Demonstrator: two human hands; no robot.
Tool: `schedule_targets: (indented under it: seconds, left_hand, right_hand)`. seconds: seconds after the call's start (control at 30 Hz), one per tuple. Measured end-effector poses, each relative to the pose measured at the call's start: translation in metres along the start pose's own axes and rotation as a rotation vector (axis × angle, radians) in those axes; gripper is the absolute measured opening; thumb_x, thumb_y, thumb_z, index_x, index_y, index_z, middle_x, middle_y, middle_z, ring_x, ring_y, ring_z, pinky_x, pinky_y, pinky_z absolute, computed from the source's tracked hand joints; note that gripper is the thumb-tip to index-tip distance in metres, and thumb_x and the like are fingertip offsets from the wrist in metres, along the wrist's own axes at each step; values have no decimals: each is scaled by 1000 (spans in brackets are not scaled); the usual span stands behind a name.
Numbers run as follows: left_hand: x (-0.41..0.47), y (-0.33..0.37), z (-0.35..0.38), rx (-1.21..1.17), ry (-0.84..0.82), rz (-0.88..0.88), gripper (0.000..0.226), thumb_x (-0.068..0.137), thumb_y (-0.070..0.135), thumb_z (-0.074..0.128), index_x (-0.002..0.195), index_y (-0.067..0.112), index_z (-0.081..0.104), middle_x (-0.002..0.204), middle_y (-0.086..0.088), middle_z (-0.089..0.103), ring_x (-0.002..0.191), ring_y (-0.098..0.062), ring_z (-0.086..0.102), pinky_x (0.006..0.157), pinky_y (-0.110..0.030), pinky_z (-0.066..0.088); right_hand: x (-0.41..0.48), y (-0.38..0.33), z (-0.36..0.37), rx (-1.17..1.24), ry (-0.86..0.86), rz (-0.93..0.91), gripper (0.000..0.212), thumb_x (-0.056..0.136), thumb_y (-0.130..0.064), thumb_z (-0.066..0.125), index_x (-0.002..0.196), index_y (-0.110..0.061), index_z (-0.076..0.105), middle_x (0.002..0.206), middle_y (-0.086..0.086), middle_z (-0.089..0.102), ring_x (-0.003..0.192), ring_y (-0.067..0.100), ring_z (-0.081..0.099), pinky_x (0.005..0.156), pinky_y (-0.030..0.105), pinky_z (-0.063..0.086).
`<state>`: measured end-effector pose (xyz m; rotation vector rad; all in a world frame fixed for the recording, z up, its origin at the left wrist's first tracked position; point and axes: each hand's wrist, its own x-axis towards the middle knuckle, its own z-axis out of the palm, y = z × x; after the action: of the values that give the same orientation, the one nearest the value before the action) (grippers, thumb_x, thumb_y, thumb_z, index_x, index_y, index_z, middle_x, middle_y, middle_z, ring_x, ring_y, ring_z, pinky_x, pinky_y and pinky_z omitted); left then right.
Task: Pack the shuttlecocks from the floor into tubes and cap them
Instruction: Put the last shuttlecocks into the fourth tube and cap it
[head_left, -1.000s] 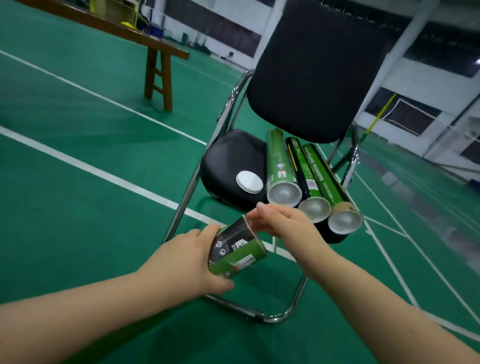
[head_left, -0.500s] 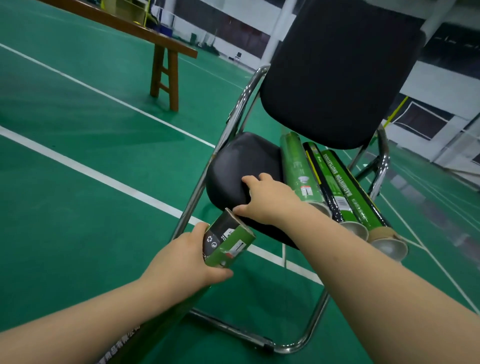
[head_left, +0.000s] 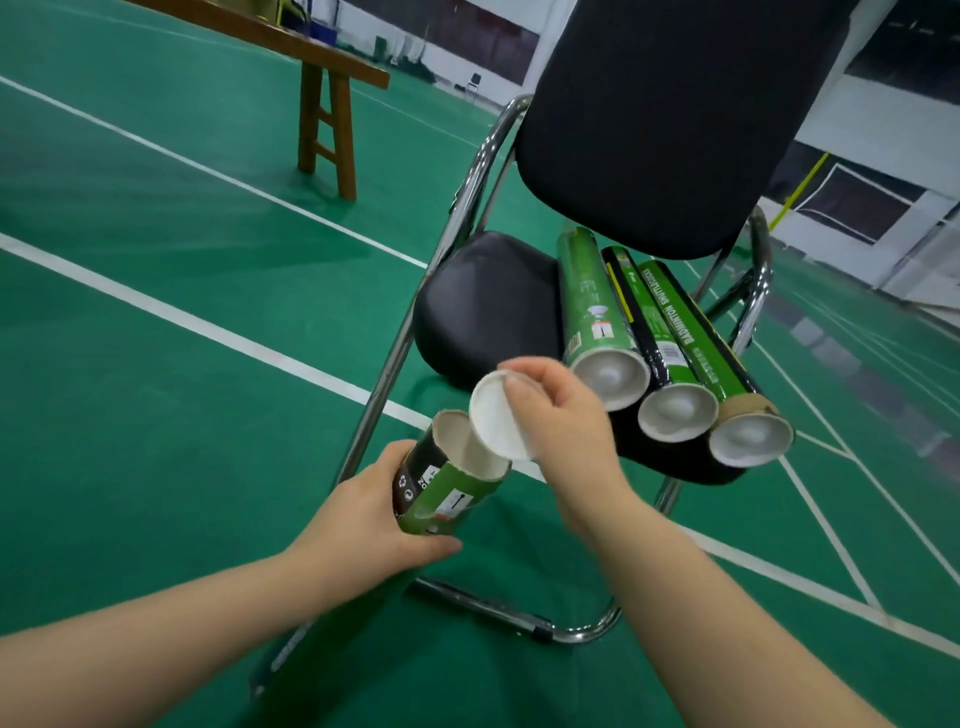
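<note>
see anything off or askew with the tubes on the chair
Nothing spilled or damaged. The three tubes lie side by side on the chair seat, near ends jutting past its front edge, which looks precarious. The white cap in the right hand is tilted at the mouth of the held tube, not seated.

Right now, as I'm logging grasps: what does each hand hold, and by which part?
Left hand grips the open tube around its upper body; right hand pinches the white cap by its rim.
</note>
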<state>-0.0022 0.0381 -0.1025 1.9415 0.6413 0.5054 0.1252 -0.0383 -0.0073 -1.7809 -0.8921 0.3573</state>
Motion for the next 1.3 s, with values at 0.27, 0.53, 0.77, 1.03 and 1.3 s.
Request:
schedule_targets:
  seconds: [0.27, 0.53, 0.77, 1.03, 1.3]
  left_hand:
    - [-26, -6, 16, 10, -2, 42, 73, 56, 37, 87, 100, 53, 31, 98, 28, 55, 90, 11, 54, 73, -5, 40]
    - [-28, -10, 18, -31, -26, 42, 78, 58, 35, 86, 113, 49, 32, 105, 23, 57, 96, 6, 56, 80, -11, 45]
    - [-28, -14, 15, -61, -3, 42, 72, 60, 31, 86, 105, 53, 34, 105, 24, 57, 97, 6, 56, 81, -14, 44]
    - [-39, -11, 5, -17, 10, -15, 68, 62, 24, 86, 100, 49, 35, 96, 24, 56, 85, 9, 57, 66, -5, 42]
    - [-81, 9, 0, 148, -60, -33, 66, 62, 25, 86, 99, 48, 35, 84, 29, 55, 77, 11, 53, 61, -2, 39]
  right_hand:
    - [-36, 23, 20, 153, 7, 221, 13, 89, -18, 57, 78, -21, 64, 85, -1, 65, 81, 15, 55, 66, 24, 43]
    - [-40, 25, 16, 165, -35, 209, 18, 87, -14, 59, 72, -22, 61, 78, -3, 61, 77, 15, 52, 64, 24, 41]
    - [-46, 30, 29, 277, -1, 183, 27, 84, -14, 62, 96, -39, 65, 93, -3, 64, 85, 14, 61, 76, 26, 48]
    - [-48, 14, 38, 0, -113, 233, 13, 86, -23, 55, 84, -29, 66, 91, -7, 65, 93, 18, 59, 81, 36, 52]
    - [-104, -18, 6, -145, -478, 385, 50, 80, -44, 66, 124, -39, 43, 122, -1, 49, 108, 23, 53, 78, 45, 57]
